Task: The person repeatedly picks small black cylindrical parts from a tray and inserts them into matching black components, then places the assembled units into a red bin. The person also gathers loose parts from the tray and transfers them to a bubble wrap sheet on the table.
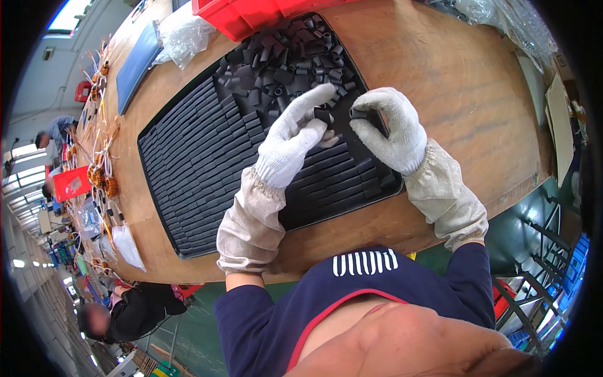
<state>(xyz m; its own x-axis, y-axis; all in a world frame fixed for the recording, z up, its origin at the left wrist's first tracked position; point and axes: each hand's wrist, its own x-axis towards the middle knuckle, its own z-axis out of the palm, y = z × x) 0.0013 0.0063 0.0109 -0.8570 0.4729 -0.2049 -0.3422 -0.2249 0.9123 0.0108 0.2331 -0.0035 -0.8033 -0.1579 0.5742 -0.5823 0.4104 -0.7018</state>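
Both my hands wear white knitted gloves, above a black tray (164,234) on a wooden table. My right hand (394,129) pinches a short black tube (358,114) between thumb and fingers, at the tray's right side. Left of it, my left hand (294,139) has its index finger stretched out; a black tube piece (323,115) is gripped between its thumb and the bent fingers. Neat rows of black tubes (201,157) fill the tray's left and near parts. Loose tubes (282,69) lie heaped at its far end, just beyond my hands.
A red bin (251,14) stands at the tray's far edge. Clear plastic bags (185,41) and a blue flat panel (138,66) lie at the far left. Wired copper coils (96,174) line the table's left side. A person in black (141,311) sits at the lower left.
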